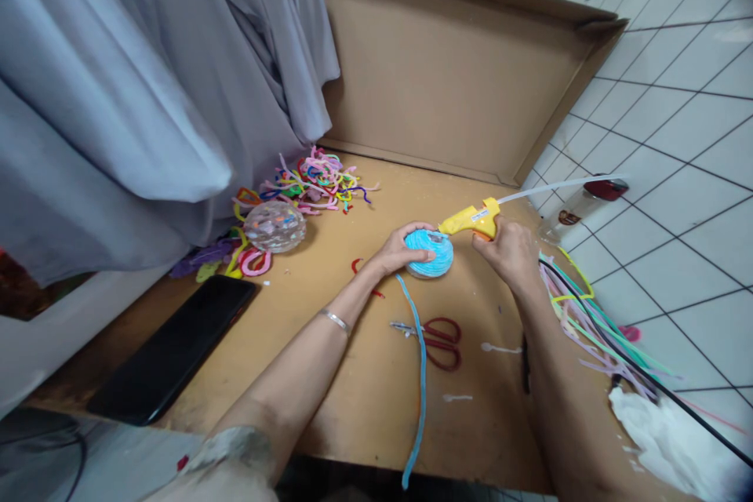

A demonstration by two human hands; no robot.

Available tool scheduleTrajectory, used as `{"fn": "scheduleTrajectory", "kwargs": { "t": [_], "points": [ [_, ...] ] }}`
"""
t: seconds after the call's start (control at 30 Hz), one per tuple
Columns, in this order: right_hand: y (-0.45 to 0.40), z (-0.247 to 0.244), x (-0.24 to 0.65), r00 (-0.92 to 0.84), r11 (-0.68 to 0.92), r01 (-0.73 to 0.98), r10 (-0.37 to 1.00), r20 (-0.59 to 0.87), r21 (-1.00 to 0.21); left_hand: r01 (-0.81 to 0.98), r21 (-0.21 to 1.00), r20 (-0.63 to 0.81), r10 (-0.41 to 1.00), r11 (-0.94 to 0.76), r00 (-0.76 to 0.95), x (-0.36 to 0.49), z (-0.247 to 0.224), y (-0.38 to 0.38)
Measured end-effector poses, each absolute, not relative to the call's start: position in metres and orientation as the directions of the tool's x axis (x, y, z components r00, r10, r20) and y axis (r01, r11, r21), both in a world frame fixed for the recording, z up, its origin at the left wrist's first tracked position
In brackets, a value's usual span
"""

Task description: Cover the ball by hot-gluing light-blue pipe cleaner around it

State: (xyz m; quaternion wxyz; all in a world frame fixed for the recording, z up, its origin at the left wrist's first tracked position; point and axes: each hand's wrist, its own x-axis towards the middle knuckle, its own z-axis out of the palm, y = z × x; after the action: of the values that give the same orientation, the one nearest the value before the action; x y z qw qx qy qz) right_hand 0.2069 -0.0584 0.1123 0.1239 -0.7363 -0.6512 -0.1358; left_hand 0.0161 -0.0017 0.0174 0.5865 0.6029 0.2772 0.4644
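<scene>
My left hand is wrapped round a rounded object covered in blue coiled strand, thumb across its front. A loose blue length trails from beneath it toward the table's front edge. My right hand grips a yellow glue gun, whose nozzle meets the top right of the blue object. A clear glue stick sticks out of the gun's back. Red-handled scissors lie below the hands, partly under the blue length. Behind my left wrist is a small red piece.
On the left are a black phone, a clear faceted ball and a heap of colourful fuzzy stems. A cardboard panel stands behind. At the right are a bottle, long stems, a black cable and white tissue.
</scene>
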Motion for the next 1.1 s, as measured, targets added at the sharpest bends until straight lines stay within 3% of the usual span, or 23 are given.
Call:
{"fn": "scheduleTrajectory", "kwargs": {
  "t": [1.1],
  "points": [
    [-0.0588, 0.1121, 0.2042, 0.130, -0.138, 0.990, 0.916, 0.379, -0.006, -0.229, 0.963, 0.226, 0.883, -0.140, 0.411, 0.0170, 0.0186, -0.0026]
  ]
}}
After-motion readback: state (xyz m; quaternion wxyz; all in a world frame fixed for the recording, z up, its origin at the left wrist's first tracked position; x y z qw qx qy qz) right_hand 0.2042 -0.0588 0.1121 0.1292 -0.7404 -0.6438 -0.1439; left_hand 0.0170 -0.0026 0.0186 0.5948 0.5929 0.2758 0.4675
